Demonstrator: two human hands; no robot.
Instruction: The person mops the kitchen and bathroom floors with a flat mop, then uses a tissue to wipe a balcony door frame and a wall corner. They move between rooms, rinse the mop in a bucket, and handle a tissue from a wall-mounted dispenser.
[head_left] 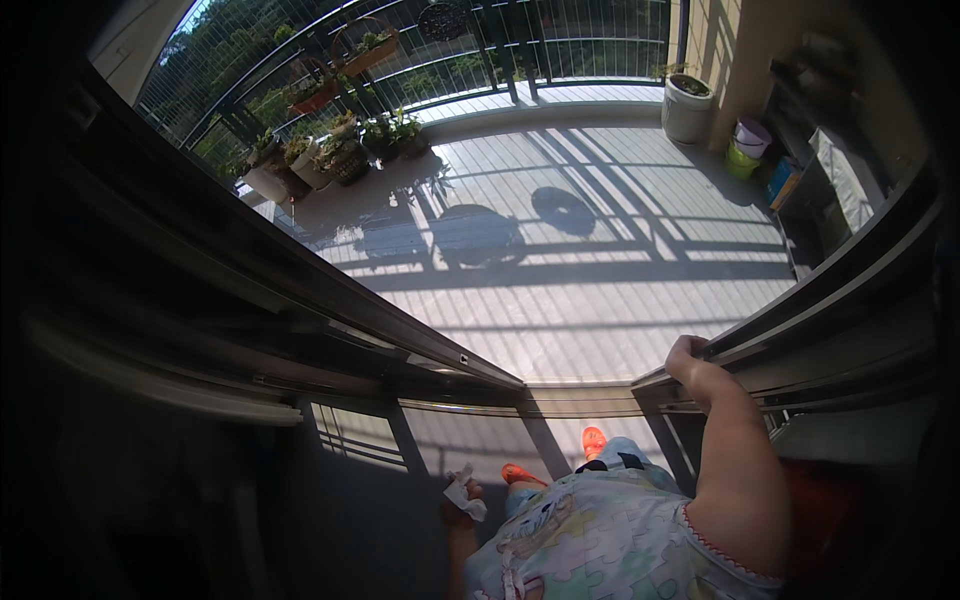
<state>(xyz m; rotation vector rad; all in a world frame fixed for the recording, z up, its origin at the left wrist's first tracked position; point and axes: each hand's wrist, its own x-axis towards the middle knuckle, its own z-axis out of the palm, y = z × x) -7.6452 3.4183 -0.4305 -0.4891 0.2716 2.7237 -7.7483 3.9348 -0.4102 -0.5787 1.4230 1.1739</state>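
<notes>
My right hand (687, 360) is at the edge of the dark sliding door (790, 322) on the right of the doorway. Its fingers curl round the frame's edge and are partly hidden. Low beside my body, my left hand (457, 513) is closed on a crumpled white tissue (464, 491), which sticks out above and below the fingers. Between the door panels runs the threshold track (580, 402), just ahead of my orange shoes (594, 442).
Beyond the doorway lies a sunlit balcony floor (600, 300) with railing shadows. Potted plants (342, 160) line its left side below a metal railing (600, 45). A white planter (688, 112), a purple bucket (752, 133) and a green bucket (741, 162) stand at the right.
</notes>
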